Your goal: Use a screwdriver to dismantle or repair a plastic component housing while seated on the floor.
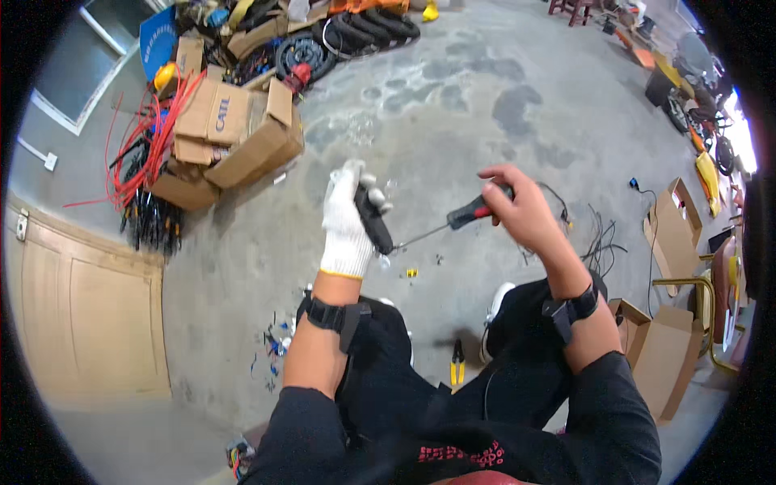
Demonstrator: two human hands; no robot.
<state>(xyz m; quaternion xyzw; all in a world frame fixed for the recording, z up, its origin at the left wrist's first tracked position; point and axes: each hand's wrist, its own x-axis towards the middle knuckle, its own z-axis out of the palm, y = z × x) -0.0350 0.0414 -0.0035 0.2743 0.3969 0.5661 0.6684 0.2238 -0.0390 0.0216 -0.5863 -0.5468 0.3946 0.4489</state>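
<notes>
My left hand, in a white knitted glove, is closed around a dark, elongated object whose exact kind I cannot make out. My bare right hand grips a screwdriver by its black and red handle. The thin metal shaft points left, and its tip meets or nearly meets the lower end of the dark object; I cannot tell whether they touch. On the floor below the hands lies a small yellow piece. Between my feet is a yellow-handled pair of pliers.
Cardboard boxes, red cables and stacked tires stand at the far left. Small scraps lie by my left leg. Black wires, opened cartons and a metal-framed chair are at the right.
</notes>
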